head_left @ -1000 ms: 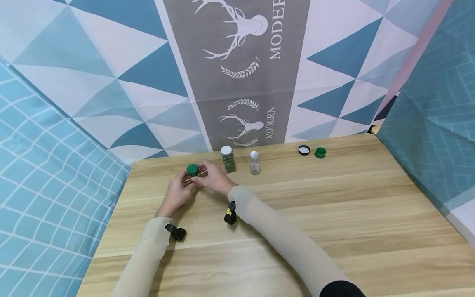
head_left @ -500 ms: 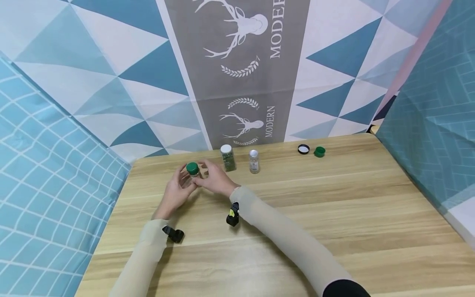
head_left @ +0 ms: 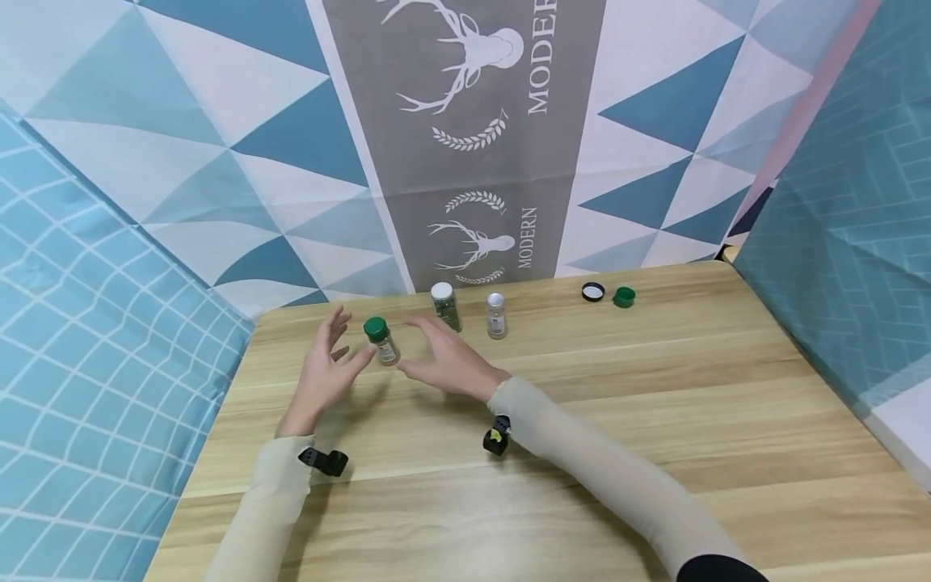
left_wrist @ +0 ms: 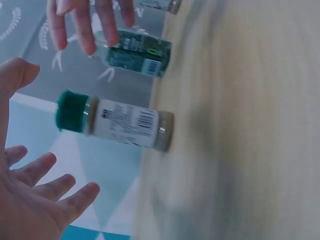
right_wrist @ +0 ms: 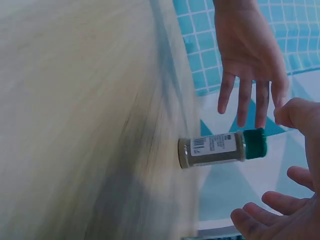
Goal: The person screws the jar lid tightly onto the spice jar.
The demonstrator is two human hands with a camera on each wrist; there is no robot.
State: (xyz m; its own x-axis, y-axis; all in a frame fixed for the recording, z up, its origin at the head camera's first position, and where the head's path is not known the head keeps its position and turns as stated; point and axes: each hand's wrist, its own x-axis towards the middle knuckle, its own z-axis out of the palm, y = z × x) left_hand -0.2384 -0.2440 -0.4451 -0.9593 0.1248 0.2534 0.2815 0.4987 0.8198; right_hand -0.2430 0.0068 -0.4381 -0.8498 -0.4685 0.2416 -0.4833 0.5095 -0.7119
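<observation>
While its barcode (left_wrist: 146, 120) is resolved only by the wrist views, the see-through, green-capped cylindrical jar (head_left: 382, 343) is seen upright, left of head-frame centre, flanked by left hand (head_left: 325, 377) and right hand (head_left: 452, 360), fingers loosely spread, nothing held.

Green-capped jar (head_left: 382, 343), white barcoded label (left_wrist: 126, 122), standing upright on wooden table (head_left: 655, 436)

On my feed I log plain beige sleeves (head_left: 604, 462), a small black camera (head_left: 333, 463) at each wrist, a yellow mark (head_left: 496, 435) on the right one, black band (head_left: 720, 569) farther up.
</observation>
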